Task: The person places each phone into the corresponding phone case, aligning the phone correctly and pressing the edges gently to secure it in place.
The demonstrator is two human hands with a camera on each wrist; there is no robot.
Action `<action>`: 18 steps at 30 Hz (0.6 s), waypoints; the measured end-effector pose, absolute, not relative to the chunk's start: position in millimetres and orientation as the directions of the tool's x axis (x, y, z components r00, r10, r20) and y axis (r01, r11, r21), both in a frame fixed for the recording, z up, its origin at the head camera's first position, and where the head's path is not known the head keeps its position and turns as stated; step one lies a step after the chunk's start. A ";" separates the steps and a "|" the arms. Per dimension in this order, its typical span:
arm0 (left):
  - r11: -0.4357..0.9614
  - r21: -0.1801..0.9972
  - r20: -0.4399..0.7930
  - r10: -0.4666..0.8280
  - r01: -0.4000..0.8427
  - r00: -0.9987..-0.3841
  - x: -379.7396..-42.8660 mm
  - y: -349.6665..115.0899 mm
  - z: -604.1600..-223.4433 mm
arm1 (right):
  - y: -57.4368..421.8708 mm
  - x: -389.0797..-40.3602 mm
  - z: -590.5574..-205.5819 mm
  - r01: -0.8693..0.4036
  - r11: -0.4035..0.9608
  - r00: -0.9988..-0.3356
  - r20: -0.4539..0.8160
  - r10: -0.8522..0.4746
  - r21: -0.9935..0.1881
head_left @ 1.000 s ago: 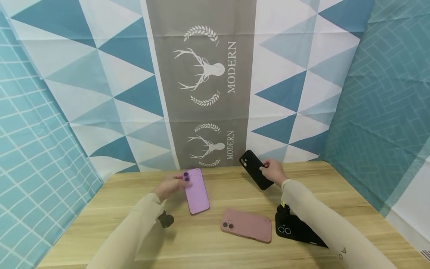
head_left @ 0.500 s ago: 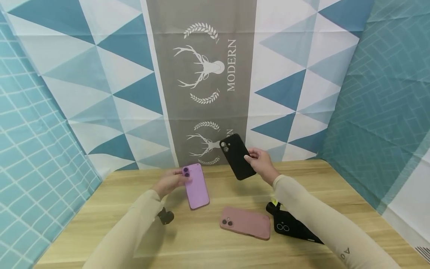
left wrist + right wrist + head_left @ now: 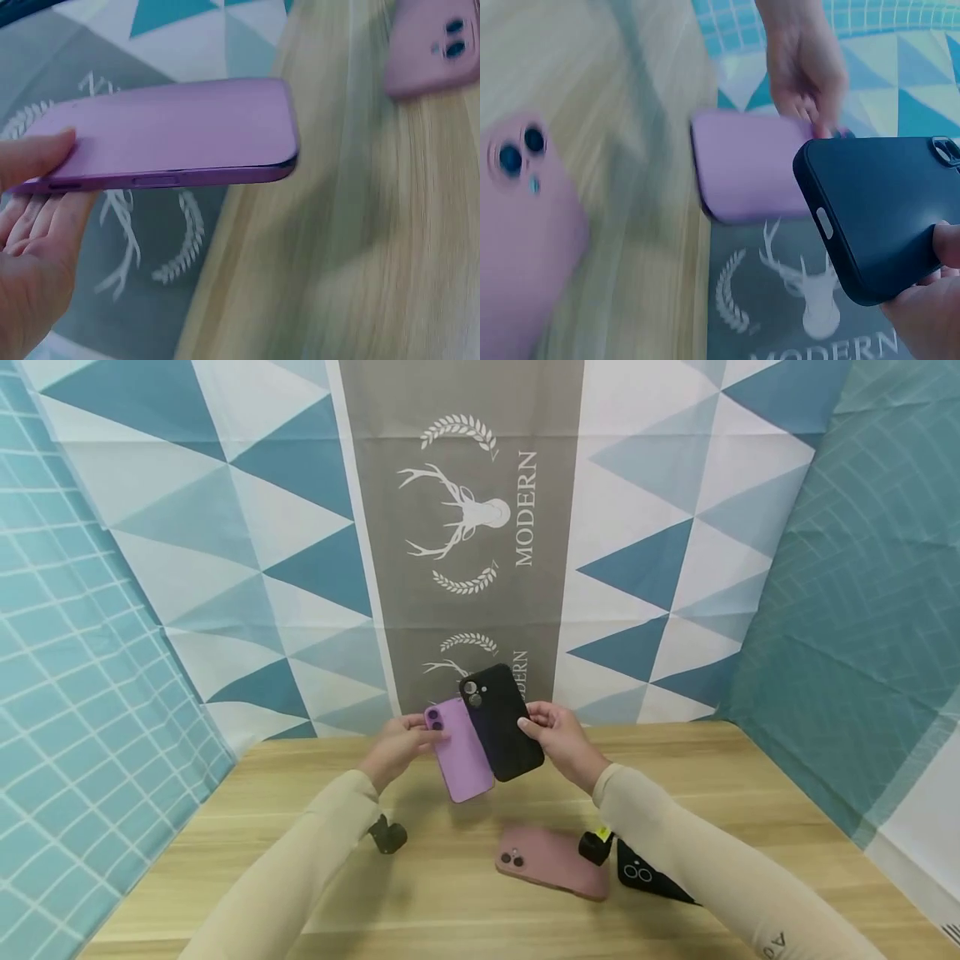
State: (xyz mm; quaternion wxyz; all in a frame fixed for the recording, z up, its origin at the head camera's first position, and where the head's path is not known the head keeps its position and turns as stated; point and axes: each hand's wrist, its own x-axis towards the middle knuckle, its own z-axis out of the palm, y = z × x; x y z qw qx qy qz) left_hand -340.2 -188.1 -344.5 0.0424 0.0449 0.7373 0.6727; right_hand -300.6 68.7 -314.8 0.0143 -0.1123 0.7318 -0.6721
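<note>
My left hand [image 3: 396,748] pinches a purple phone [image 3: 459,758] by its upper left edge, thumb on the back, the other fingers beneath. In the left wrist view the purple phone [image 3: 180,127] hangs raised, its long side with buttons facing the camera. A black phone case [image 3: 504,731] is gripped at its right edge by my right hand [image 3: 566,745], thumb over the back. Its camera opening and an end slot show on the black case [image 3: 877,214] in the right wrist view. The case overlaps the phone's right side in the head view. Both are tilted, held above the table.
A pink phone [image 3: 546,865] lies back up on the wooden table [image 3: 442,918]. Right of it, a black phone-shaped piece with two camera rings [image 3: 651,878] is partly under my right sleeve. A patterned cloth [image 3: 465,593] hangs behind the table's back edge.
My right hand has lifted the black case and carried it left, up to the purple phone. My left hand has raised the phone slightly and shifted it right.
</note>
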 end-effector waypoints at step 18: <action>-0.114 0.989 0.109 0.170 0.090 -0.979 -310.1 -153.6 -306.0 | 46.9 -273.7 -317.5 -0.189 0.305 -0.979 0.204 0.017 -0.933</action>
